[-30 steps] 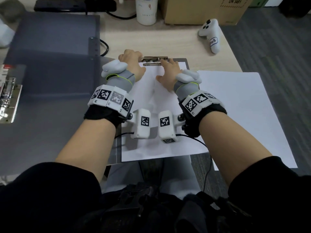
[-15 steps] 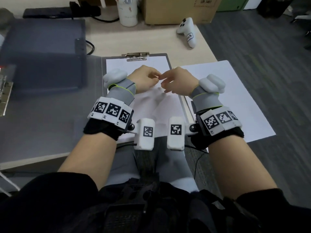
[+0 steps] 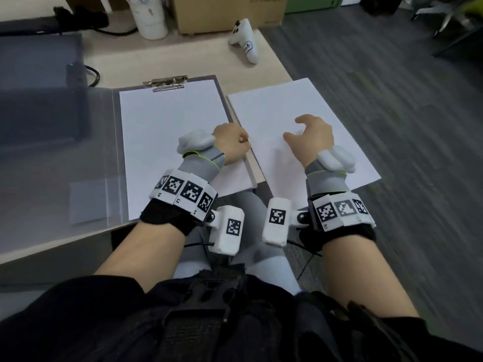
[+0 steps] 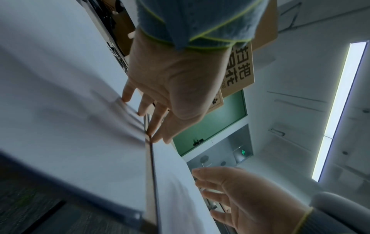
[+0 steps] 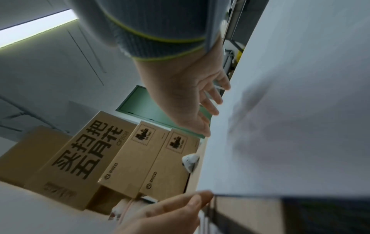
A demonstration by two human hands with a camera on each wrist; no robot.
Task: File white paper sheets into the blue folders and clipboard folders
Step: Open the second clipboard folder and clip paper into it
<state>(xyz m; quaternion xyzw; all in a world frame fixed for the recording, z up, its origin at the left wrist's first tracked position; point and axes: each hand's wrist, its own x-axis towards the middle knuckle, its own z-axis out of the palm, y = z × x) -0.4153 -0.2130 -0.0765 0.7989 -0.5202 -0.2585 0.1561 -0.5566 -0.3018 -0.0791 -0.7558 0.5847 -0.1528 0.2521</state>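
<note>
Light wooden desk (image 3: 162, 61) fills the upper left of the frame; grey carpet right. Open clipboard folder (image 3: 115, 142) holds a clipped sheet (image 3: 167, 131); loose paper sheets (image 3: 277, 111) lie beside it. Left hand (image 3: 231, 143), fingers straight, touches the folder's edge. Right hand (image 3: 311, 137) hovers, fingers spread, holding nothing. Wrist views are blurred.

Left hand (image 4: 176, 82) fingers (image 4: 158, 125) extended, tips touching clipboard folder edge (image 4: 149, 158); right hand (image 4: 250, 201) open, hovering beside white paper sheet (image 4: 174, 182).
</note>
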